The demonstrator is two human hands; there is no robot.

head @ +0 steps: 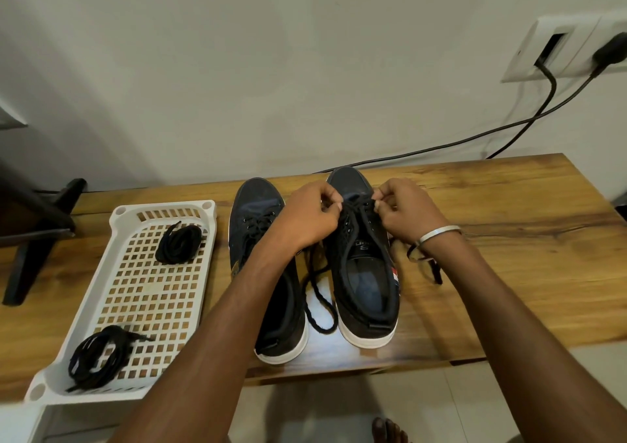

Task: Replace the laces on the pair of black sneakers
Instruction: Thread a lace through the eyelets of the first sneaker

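Two black sneakers with white soles stand side by side on the wooden table, toes pointing away from me. My left hand [310, 217] and my right hand [405, 210] both pinch the black lace [359, 205] over the front eyelets of the right sneaker [364, 273]. One loose end of that lace [319, 293] trails down between the shoes; another end [436, 271] lies right of the shoe, under my right wrist. My left forearm crosses the left sneaker [256, 212], which still carries a lace.
A white perforated basket [210, 232] sits left of the shoes and holds two coiled black laces [178, 242] [98, 358]. Dark furniture legs [37, 225] stand at far left. Black cables [475, 137] run from a wall socket [576, 45] behind the table. A bare foot [388, 430] shows below.
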